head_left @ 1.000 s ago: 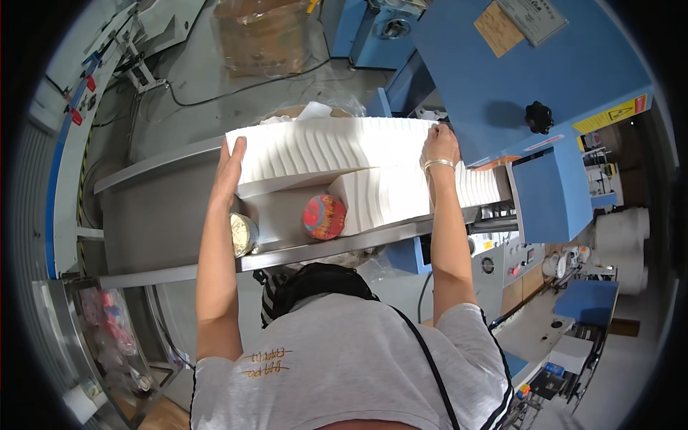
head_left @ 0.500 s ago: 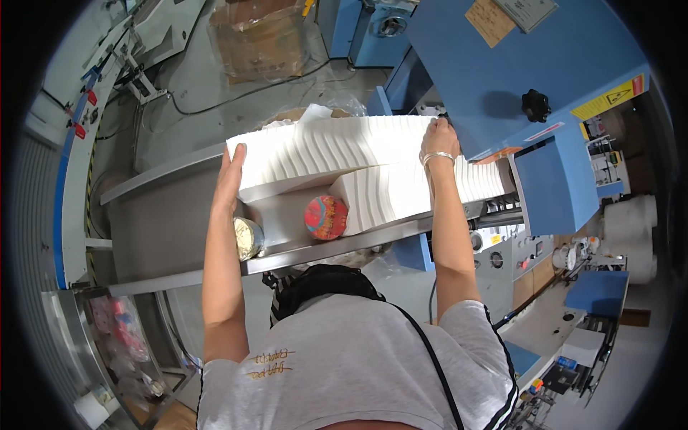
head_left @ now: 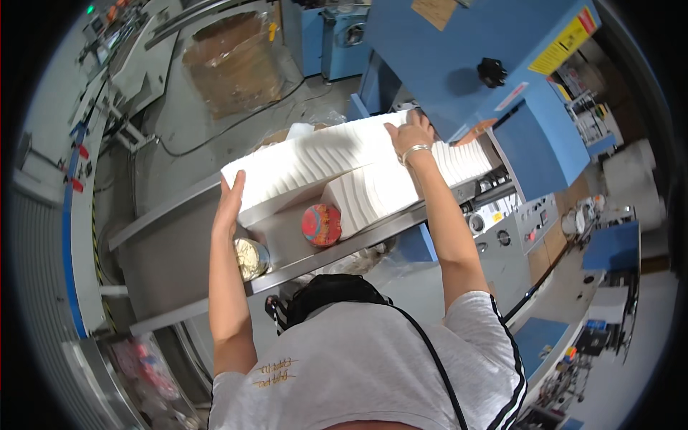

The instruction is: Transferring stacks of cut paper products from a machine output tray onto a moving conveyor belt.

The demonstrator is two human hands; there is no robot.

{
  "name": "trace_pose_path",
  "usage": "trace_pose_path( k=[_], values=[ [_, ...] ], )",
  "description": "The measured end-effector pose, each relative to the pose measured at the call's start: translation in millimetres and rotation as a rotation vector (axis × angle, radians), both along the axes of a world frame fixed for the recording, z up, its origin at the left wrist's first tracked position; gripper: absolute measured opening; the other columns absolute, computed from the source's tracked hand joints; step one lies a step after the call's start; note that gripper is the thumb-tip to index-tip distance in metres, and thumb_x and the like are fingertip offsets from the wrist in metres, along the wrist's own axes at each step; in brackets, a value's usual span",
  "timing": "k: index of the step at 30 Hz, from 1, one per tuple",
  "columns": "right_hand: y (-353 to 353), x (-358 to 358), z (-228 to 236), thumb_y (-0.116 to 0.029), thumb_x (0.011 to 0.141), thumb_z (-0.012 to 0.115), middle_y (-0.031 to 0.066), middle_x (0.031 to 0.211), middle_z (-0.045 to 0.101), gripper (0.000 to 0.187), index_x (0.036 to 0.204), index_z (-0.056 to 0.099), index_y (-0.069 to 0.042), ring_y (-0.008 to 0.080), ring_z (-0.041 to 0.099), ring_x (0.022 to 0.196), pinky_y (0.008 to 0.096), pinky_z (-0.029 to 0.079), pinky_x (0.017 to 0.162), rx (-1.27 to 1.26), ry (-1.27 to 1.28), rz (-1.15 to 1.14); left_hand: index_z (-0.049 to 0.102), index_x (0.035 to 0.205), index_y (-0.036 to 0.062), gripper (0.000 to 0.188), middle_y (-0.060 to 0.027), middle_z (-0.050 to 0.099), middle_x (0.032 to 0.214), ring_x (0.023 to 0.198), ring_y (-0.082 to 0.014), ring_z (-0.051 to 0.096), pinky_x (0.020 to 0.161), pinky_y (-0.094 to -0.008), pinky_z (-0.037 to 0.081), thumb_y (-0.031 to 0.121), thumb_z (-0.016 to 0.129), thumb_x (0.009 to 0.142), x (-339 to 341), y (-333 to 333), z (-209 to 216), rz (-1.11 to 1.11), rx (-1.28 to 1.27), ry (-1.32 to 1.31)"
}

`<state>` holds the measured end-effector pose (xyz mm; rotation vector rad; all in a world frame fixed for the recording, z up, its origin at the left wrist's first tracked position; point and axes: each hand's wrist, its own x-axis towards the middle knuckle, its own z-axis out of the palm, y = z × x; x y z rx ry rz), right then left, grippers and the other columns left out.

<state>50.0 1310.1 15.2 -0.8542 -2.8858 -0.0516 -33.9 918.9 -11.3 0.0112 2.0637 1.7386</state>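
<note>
A long row of white folded paper sheets point(head_left: 308, 159), standing on edge like napkins, lies along the far side of a metal trough point(head_left: 168, 244). My left hand point(head_left: 228, 204) is flat against the row's left end, thumb up and fingers stretched. At the right end, my right hand point(head_left: 411, 138) rests on top with fingers spread, close to the blue machine. A second white row point(head_left: 373, 195) lies on the near side. At its left end sits a round red patterned tin point(head_left: 321, 225). A clear container with a pale gold top point(head_left: 251, 259) stands beside my left forearm.
The blue machine point(head_left: 459, 64) with a black knob point(head_left: 491, 72) rises at the far right. A control panel point(head_left: 527, 226) is below it. Beyond the trough stands a plastic-lined cardboard box point(head_left: 233, 64), with a black cable point(head_left: 215, 147) on the floor.
My right hand has gone from a closed grip at the far edge to spread fingers on top of the row. My left hand keeps its place at the end. The whole view has tilted.
</note>
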Motion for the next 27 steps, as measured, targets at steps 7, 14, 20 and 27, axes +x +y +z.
trace_pose_path(
  k=[7,14,20,27],
  values=[
    [-29,-17,-6,-0.040,0.094,0.040,0.0066,0.140,0.040,0.049,0.100,0.070,-0.002,0.0281,0.018,0.137,0.0412,0.018,0.107,0.088,0.017,-0.002,0.005,0.146,0.0046,0.095,-0.0141,0.022,0.149,0.138,-0.0246,0.019,0.111,-0.0355,0.014,0.052,0.058,0.083,-4,-2,13,-0.073,0.005,-0.059],
    [-113,-41,-4,-0.037,0.093,0.042,0.0056,0.134,0.045,0.043,0.099,0.071,-0.007,0.0267,0.024,0.134,0.0405,0.022,0.104,0.127,0.027,0.004,0.017,0.144,0.0059,0.080,-0.0129,0.032,0.144,0.132,-0.0248,0.031,0.107,-0.0366,0.026,0.043,0.059,0.087,-27,-75,-6,-0.062,0.107,-0.058],
    [-216,-50,-3,-0.040,0.089,0.046,0.0080,0.134,0.046,0.043,0.096,0.072,-0.008,0.0290,0.025,0.133,0.0418,0.022,0.104,0.123,0.104,0.046,0.019,0.143,0.0049,0.077,-0.0133,0.035,0.141,0.128,-0.0249,0.036,0.103,-0.0360,0.031,0.038,0.060,0.087,-38,-180,6,-0.061,0.146,-0.088],
    [-323,-31,-2,-0.043,0.086,0.049,0.0100,0.131,0.046,0.045,0.094,0.072,-0.004,0.0290,0.032,0.126,0.0410,0.033,0.098,0.022,0.134,0.007,0.027,0.140,0.0025,0.073,-0.0096,0.041,0.137,0.125,-0.0215,0.040,0.102,-0.0338,0.032,0.038,0.062,0.086,-64,-287,2,-0.085,0.135,-0.157]
  ],
)
